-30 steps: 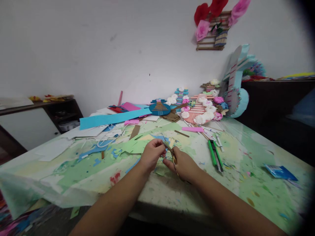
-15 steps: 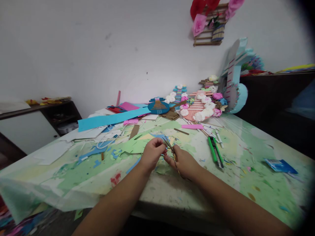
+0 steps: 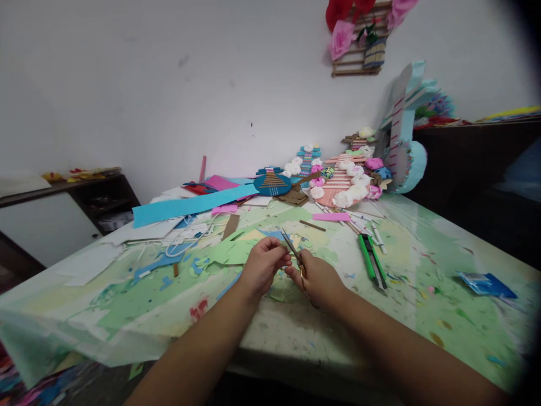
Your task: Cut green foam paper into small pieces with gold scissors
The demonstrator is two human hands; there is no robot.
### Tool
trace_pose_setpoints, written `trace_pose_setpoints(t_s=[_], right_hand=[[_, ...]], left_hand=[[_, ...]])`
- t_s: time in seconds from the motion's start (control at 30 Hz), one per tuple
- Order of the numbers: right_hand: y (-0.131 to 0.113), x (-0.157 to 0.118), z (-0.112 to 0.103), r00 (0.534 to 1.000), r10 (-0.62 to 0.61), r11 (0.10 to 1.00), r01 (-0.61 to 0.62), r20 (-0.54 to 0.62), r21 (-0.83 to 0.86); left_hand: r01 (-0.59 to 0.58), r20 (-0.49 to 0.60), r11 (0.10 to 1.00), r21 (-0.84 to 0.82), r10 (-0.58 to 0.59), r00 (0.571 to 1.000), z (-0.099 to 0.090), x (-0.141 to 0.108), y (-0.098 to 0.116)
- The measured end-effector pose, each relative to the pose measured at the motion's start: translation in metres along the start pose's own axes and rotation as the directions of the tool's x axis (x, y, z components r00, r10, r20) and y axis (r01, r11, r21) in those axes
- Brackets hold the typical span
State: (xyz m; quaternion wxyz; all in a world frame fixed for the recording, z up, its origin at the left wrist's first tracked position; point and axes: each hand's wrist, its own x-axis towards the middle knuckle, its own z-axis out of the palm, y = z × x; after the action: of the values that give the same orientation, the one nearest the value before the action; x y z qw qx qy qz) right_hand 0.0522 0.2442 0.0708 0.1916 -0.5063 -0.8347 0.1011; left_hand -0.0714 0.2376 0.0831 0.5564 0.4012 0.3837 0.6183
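My right hand (image 3: 320, 277) is closed round the gold-coloured handles of a pair of scissors (image 3: 291, 245), whose blades point up and away to the left. Beside the blades, my left hand (image 3: 266, 264) is closed in a pinch. Whatever its fingertips hold is too small or too hidden to name. Under and around both hands lie green paper (image 3: 230, 251) and small blue and green scraps.
A green utility knife (image 3: 372, 260) lies right of my hands, near several white markers (image 3: 377, 237). Behind stand a blue paper lute (image 3: 273, 183) and a pink one with paper flowers (image 3: 338, 189). A long blue strip (image 3: 190, 206) extends left. A blue packet (image 3: 486, 285) lies far right.
The scissor blades look closer together than before. Both hands have stayed in nearly the same place, with my left fingers shifted slightly toward the scissors.
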Motion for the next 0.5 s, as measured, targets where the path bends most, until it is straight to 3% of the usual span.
trace_pose_setpoints(t_s=[0.27, 0.5], right_hand=[[0.000, -0.001, -0.001, 1.000, -0.020, 0.995, 0.018, -0.014, -0.096], [0.000, -0.001, -0.004, 1.000, -0.013, 0.970, 0.012, -0.002, -0.242]], left_hand=[[-0.060, 0.005, 0.988, 0.141, 0.059, 0.998, -0.005, 0.001, 0.005], [-0.106, 0.077, 0.956, 0.273, 0.088, 0.993, -0.014, 0.002, 0.012]])
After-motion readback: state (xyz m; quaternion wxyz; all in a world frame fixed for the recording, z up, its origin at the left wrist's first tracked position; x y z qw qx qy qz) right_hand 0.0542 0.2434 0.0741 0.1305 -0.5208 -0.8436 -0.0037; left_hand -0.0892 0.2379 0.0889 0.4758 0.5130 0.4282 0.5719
